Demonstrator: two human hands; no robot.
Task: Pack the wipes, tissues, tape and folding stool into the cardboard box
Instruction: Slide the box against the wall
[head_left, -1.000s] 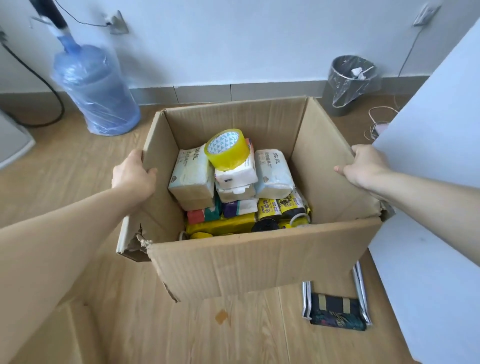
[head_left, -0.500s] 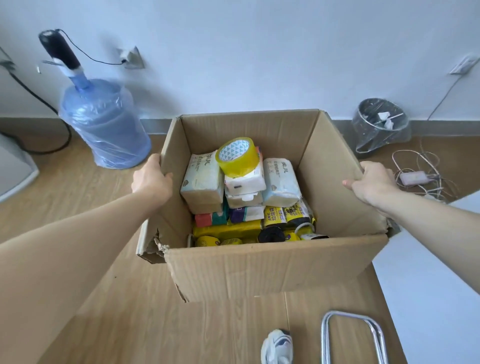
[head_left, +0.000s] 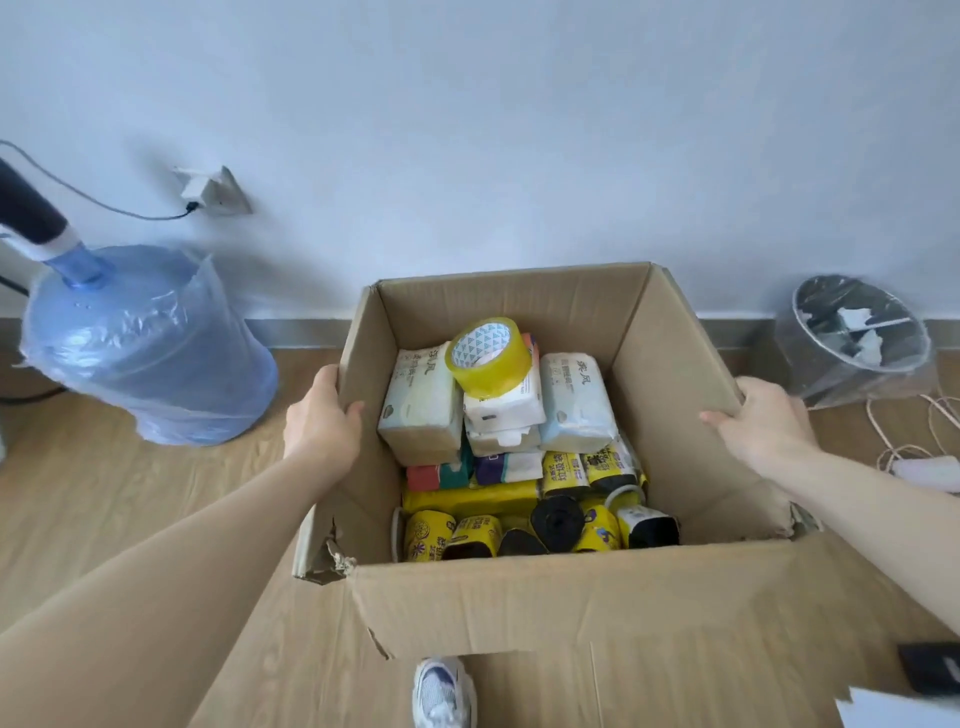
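An open cardboard box (head_left: 545, 603) is held up in front of me. My left hand (head_left: 324, 415) grips its left flap and my right hand (head_left: 761, 423) grips its right flap. Inside, a yellow tape roll (head_left: 491, 356) lies on top of white wipes packs (head_left: 501, 415). Tissue packs (head_left: 423, 402) stand to its left and right. Below them lie yellow rolls with black cores (head_left: 561, 525). The folding stool is out of sight.
A blue water bottle in plastic wrap (head_left: 145, 343) stands on the wooden floor at the left by the wall. A lined waste bin (head_left: 860, 338) and loose cables (head_left: 930, 447) are at the right. My shoe (head_left: 444, 693) shows under the box.
The view has swung up and to the right while both hands keep hold of the box. The stool on the floor has dropped out of view, and the box sits closer to the wall.
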